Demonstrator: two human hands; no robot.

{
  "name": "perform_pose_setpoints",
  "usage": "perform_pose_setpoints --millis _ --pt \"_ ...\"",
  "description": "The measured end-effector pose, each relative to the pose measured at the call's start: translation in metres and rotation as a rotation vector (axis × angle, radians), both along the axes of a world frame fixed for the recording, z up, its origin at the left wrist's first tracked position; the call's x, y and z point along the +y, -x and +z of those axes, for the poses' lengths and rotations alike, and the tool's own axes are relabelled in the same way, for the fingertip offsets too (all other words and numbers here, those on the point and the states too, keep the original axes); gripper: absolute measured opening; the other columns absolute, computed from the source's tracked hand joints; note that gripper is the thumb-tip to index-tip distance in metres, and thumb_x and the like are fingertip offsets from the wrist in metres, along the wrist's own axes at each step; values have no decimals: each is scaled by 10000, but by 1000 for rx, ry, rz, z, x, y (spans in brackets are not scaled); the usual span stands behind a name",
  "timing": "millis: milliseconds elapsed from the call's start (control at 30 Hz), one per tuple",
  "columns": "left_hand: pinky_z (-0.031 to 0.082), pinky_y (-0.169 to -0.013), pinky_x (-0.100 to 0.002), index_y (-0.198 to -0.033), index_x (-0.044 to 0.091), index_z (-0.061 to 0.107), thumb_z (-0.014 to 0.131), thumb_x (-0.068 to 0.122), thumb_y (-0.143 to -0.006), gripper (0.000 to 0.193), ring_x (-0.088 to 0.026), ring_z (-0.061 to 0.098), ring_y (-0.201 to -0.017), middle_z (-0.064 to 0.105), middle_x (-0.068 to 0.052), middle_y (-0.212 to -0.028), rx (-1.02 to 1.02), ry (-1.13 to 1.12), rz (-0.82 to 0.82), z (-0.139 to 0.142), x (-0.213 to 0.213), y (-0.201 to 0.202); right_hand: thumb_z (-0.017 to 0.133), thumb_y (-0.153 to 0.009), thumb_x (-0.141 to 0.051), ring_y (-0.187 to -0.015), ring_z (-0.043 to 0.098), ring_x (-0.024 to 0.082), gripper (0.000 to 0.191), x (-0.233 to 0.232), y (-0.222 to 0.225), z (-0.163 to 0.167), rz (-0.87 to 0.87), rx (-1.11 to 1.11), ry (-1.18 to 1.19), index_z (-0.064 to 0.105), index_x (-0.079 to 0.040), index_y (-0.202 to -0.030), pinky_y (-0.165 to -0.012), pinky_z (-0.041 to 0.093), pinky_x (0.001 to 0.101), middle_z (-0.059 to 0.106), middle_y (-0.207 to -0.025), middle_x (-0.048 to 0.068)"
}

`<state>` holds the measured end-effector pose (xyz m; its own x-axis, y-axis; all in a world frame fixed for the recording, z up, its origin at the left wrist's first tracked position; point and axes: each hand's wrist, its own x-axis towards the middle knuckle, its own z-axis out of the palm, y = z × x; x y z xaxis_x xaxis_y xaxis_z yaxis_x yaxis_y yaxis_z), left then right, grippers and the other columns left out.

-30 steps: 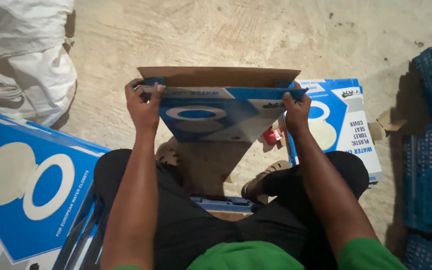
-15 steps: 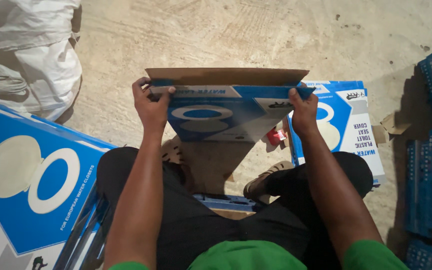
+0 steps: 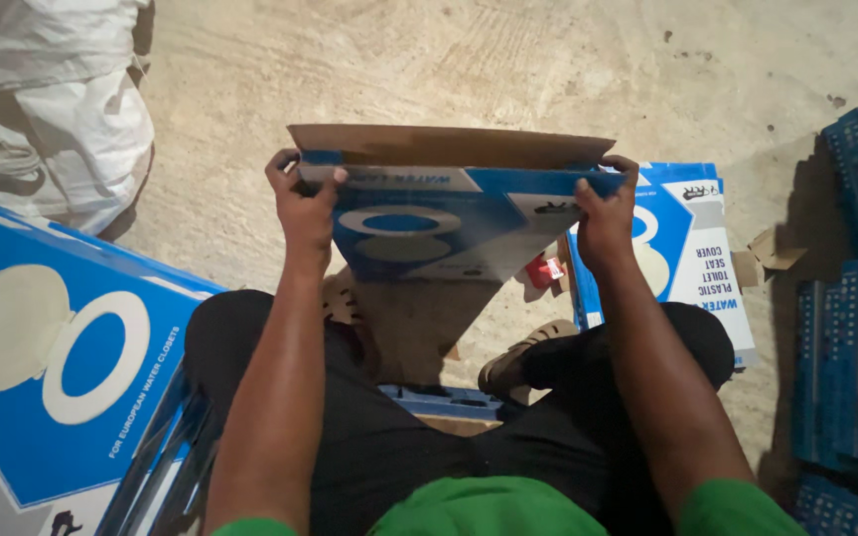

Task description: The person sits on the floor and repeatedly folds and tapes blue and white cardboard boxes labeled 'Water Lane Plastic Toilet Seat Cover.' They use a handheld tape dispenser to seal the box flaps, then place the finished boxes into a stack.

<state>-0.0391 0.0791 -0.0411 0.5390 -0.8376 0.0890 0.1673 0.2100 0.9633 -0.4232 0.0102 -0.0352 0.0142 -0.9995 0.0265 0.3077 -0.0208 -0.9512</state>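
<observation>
Head view: both hands (image 3: 305, 203) on blue carton (image 3: 429, 223), inside hidden.

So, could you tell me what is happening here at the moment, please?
A seated person holds a blue and white cardboard box up off the concrete floor, left hand and right hand gripping its two upper corners, brown flap open. More boxes of the same kind lie flat at either side, white sacks further left.
</observation>
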Motion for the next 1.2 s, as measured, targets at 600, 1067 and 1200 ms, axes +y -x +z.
perform_pose_setpoints --millis 600,1067,1200 --pt "464 -1006 -399 -1266 25 440 874 130 -743 688 -281 596 -1112 588 -174 -1181 -285 -222 257 17 3 15 834 -803 15 -989 675 212 512 -7 -10 21 -176 193 -93 444 -30 -1132 -833 599 310 621 -1071 104" --pt "384 -1115 -520 -1342 180 694 815 376 -870 525 -311 523 -1275 582 -126 -1347 -1552 196 66 43 32 70 716 -880 -63 -942 694 212 365 -2 1 20 -42 164 -313 635 -54 -1236 -709 585 342 716 -1060 58" --pt "383 -1078 -537 -1291 181 697 826 387 -809 539 -298 558 -1180 612 -91 -1241 -1600 79 24 45 31 74 696 -897 -22 -1050 672 205 319 -10 7 6 24 136 -116 667 13 -1212 -900 550 319 717 -1108 61"
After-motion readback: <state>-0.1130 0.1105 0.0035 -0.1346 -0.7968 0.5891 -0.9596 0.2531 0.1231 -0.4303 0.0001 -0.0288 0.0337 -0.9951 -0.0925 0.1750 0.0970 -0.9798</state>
